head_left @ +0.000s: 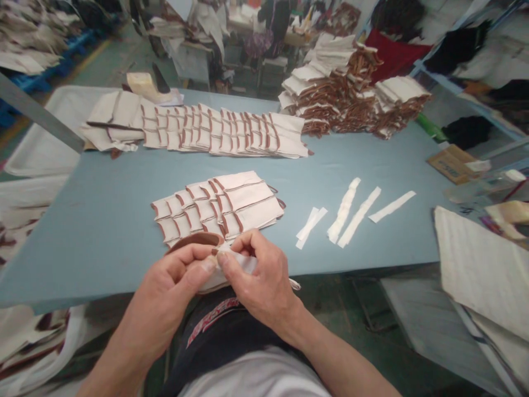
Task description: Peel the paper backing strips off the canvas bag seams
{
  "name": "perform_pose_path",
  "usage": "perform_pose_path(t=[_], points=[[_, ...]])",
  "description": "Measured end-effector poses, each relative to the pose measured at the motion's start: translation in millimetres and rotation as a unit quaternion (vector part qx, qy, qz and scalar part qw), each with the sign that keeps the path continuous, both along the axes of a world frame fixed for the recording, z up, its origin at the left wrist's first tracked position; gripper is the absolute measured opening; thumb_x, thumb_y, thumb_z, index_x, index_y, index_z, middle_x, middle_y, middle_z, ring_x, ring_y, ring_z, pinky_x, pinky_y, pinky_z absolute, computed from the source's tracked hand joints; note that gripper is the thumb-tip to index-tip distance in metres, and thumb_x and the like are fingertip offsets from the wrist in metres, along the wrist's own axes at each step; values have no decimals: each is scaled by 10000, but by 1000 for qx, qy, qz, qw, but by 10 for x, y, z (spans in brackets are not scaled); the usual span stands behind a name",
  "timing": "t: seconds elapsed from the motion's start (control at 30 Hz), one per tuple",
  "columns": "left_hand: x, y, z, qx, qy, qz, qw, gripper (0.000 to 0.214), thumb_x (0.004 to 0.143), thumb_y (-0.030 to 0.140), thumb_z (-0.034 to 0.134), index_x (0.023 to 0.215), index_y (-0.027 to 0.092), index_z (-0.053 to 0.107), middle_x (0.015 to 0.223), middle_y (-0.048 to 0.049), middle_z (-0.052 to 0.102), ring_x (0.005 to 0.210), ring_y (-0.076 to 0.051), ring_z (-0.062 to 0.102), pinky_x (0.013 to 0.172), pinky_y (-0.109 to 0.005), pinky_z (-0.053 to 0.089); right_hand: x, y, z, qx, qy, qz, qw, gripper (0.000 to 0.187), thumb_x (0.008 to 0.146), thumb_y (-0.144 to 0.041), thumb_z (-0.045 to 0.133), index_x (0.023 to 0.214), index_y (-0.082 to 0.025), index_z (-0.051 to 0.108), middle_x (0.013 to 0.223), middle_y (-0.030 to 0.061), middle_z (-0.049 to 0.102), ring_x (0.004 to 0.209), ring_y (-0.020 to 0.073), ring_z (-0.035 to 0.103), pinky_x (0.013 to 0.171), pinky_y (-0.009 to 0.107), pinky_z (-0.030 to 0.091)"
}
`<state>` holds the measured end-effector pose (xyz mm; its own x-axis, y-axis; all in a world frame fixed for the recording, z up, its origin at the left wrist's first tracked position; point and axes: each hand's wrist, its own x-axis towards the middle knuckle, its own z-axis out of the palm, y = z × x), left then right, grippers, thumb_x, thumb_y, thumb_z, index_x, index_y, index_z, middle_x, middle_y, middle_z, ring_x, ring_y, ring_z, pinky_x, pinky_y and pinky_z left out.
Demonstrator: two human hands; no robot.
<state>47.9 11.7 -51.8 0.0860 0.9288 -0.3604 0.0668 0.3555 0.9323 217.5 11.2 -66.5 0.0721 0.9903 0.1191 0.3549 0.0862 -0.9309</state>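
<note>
At the table's near edge, my left hand pinches a cream fabric piece with a brown strap curving above my fingers. My right hand is closed on the same piece, thumb and forefinger meeting near the left fingertips. A bit of white material shows between the two hands; its kind is unclear. Just beyond lies an overlapping row of cream fabric pieces with brown edging. White strips lie on the table to the right of this row.
A long row of similar pieces spans the far side of the blue table. Tall stacks of brown-trimmed fabric stand at the back right. A cardboard box sits at the right edge, a white bin at the left.
</note>
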Motion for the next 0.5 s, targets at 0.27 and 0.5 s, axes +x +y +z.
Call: perform_pose_path(t=[0.27, 0.5], points=[[153, -41, 43, 52, 104, 64, 991, 256, 718, 429, 814, 860, 221, 767, 780, -9, 814, 629, -185, 729, 667, -268, 671, 71, 54, -1, -138, 153, 56, 977, 292, 850, -487, 745, 830, -226, 617, 711, -60, 546, 658, 129, 478, 663, 281, 396], [262, -81, -109, 165, 237, 72, 955, 185, 840, 405, 667, 834, 242, 754, 643, 40, 728, 637, -197, 787, 649, -224, 645, 46, 140, -226, -283, 406, 129, 859, 420, 717, -488, 870, 787, -227, 548, 667, -79, 493, 623, 96, 370, 592, 243, 299]])
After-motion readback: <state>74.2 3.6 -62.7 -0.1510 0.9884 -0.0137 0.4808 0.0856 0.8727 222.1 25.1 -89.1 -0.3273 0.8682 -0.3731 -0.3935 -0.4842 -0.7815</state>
